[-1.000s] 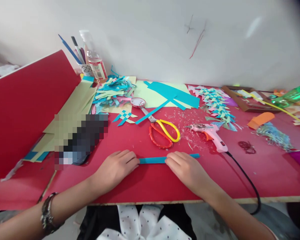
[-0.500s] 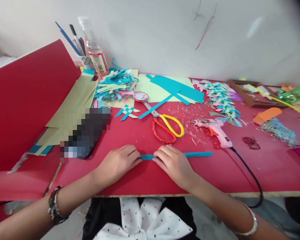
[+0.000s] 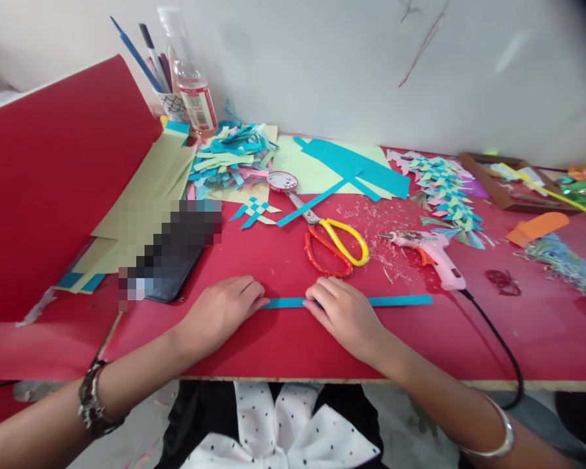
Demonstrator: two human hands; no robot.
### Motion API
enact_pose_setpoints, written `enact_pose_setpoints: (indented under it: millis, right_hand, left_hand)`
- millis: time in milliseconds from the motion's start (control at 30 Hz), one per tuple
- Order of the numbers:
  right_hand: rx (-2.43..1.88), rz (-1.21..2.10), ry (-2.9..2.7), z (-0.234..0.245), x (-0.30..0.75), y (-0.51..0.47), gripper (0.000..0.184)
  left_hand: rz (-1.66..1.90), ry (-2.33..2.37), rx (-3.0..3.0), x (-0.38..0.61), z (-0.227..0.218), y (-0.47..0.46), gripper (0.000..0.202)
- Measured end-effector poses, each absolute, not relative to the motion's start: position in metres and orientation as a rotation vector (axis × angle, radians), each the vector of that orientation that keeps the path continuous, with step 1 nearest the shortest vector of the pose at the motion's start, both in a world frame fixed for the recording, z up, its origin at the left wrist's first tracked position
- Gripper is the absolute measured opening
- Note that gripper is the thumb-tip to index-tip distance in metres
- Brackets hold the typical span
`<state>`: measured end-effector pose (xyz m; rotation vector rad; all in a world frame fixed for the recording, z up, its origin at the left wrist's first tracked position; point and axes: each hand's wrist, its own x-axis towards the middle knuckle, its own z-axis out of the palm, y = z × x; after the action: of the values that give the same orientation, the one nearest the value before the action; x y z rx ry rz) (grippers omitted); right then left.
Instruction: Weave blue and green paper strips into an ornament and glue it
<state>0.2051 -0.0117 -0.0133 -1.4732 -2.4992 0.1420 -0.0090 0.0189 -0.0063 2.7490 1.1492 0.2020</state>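
A long folded blue paper strip (image 3: pixel 400 300) lies flat near the front edge of the red table (image 3: pixel 283 355). My left hand (image 3: pixel 222 311) rests palm down at the strip's left end, its fingertips pressing the paper. My right hand (image 3: pixel 344 314) lies over the strip's middle with curled fingers pressing it down. The strip's right part sticks out bare beyond my right hand.
Red and yellow scissors (image 3: pixel 334 244) lie just behind the hands. A pink glue gun (image 3: pixel 432 251) with a black cord lies to the right. A phone (image 3: pixel 173 267), yellow and red sheets, piles of woven paper pieces (image 3: pixel 444 192), a pen cup and a bottle (image 3: pixel 193 91) stand around.
My right hand has slid left along the strip toward my left hand, baring more of the strip's right part. The camera has tilted slightly.
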Motion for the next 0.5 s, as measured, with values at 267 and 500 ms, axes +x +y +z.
enact_pose_setpoints:
  millis: [267,500]
  right_hand:
    - [-1.399,0.225,-2.532,-0.006,0.205,-0.011,0.013]
    - [-1.247,0.299,-2.565,-0.009,0.181,-0.01,0.011]
  left_hand:
    - [0.252,0.927,2.653,-0.02,-0.009,0.026,0.024]
    - [0.327,0.932,2.667,-0.026,-0.01,0.021,0.025]
